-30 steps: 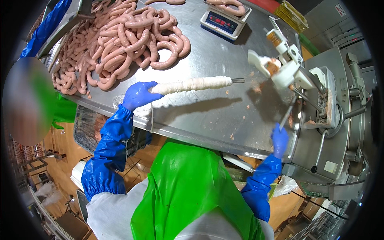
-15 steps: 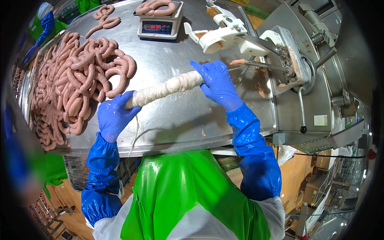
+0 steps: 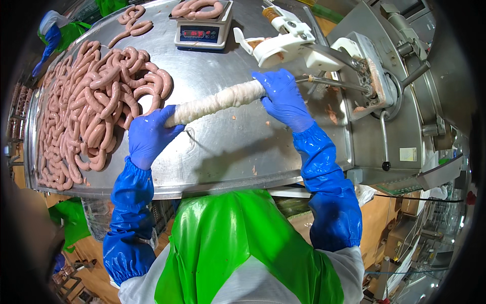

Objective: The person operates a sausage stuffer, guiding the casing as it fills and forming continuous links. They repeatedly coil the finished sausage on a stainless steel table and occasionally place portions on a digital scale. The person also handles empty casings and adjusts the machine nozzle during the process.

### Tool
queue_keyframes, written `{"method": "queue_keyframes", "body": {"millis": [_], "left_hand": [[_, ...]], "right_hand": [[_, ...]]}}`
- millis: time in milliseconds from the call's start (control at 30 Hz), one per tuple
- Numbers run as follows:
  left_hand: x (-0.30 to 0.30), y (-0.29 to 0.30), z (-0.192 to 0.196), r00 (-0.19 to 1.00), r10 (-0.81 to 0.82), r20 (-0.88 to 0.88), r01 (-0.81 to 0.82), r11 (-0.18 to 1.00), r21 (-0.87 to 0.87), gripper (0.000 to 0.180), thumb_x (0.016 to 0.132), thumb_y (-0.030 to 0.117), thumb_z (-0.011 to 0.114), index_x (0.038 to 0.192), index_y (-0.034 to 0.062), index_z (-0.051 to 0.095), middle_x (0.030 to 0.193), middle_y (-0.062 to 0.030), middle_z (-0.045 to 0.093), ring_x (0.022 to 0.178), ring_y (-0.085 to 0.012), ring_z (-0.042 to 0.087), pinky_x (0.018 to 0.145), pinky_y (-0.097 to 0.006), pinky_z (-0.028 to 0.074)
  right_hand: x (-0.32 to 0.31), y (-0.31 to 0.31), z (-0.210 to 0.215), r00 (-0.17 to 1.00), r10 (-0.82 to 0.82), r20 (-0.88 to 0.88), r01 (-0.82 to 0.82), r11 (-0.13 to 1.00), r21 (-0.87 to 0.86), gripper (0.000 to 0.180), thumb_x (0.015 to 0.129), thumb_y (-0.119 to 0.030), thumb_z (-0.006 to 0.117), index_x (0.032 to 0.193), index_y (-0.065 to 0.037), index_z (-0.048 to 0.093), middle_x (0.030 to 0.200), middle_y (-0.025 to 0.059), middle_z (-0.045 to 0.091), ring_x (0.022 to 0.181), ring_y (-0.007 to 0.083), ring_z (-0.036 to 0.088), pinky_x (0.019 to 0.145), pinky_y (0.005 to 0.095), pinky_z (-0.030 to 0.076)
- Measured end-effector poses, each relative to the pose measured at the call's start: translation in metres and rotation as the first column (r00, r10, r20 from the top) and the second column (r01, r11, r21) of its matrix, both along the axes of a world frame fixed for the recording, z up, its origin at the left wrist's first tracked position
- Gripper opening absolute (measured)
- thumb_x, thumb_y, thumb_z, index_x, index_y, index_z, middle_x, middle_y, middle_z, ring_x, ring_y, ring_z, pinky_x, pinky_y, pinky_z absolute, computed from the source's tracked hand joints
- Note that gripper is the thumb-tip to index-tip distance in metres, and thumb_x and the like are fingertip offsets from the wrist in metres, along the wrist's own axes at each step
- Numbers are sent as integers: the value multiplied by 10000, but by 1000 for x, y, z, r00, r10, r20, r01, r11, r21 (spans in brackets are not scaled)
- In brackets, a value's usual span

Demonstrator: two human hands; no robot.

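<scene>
while both hands sit in blue gloves, the left hand (image 3: 148,136) wraps curled fingers round the lower-left end of a white bunched casing tube (image 3: 215,101) at frame centre. right hand (image 3: 283,99) grips its upper-right end, fingers closed over it, just beside the metal nozzle (image 3: 329,81) of the steel stuffing machine (image 3: 400,116) at right. tube lies slanted, just above the steel table (image 3: 238,147). pink sausage links (image 3: 86,111) heaped at left. digital scale (image 3: 202,34) at top centre carries more links. green apron (image 3: 238,243) at bottom.
</scene>
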State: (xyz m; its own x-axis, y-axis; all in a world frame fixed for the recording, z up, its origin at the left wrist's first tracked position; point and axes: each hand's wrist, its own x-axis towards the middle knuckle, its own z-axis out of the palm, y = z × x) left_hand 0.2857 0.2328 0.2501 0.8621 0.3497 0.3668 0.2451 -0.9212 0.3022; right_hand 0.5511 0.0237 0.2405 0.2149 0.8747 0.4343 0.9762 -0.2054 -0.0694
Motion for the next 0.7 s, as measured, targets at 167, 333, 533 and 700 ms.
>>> {"method": "queue_keyframes", "body": {"millis": [167,333,533,700], "left_hand": [[6,10,0,997,-4,-80,9,998,62,351,712,329,785,1016,203,665,731,-57,618,616,-262,631,519,-365,474],[14,22,-1,997,-49,-59,54,994,90,366,717,358,781,1024,206,652,715,-58,601,608,-260,627,499,-373,465],[7,17,9,995,-15,-94,25,994,105,346,709,328,782,1012,222,654,706,-66,609,573,-273,618,500,-381,467],[13,22,3,996,-47,-78,56,992,117,318,732,354,762,1002,231,648,684,-46,580,559,-256,606,482,-379,451]], "right_hand": [[128,-99,2,947,-281,157,290,956,-38,126,752,-177,660,821,-71,648,778,141,615,718,353,578,668,453,448],[30,-34,30,975,-43,-218,57,996,62,436,729,-115,706,1147,-61,596,1025,146,614,948,349,575,847,430,459],[11,23,2,985,152,-86,-160,983,-90,287,732,-132,645,1009,-55,638,937,144,633,876,349,600,811,445,482],[133,-115,10,932,-354,80,363,905,-221,203,768,-132,653,926,-9,622,857,197,621,850,383,592,766,470,463]]}}
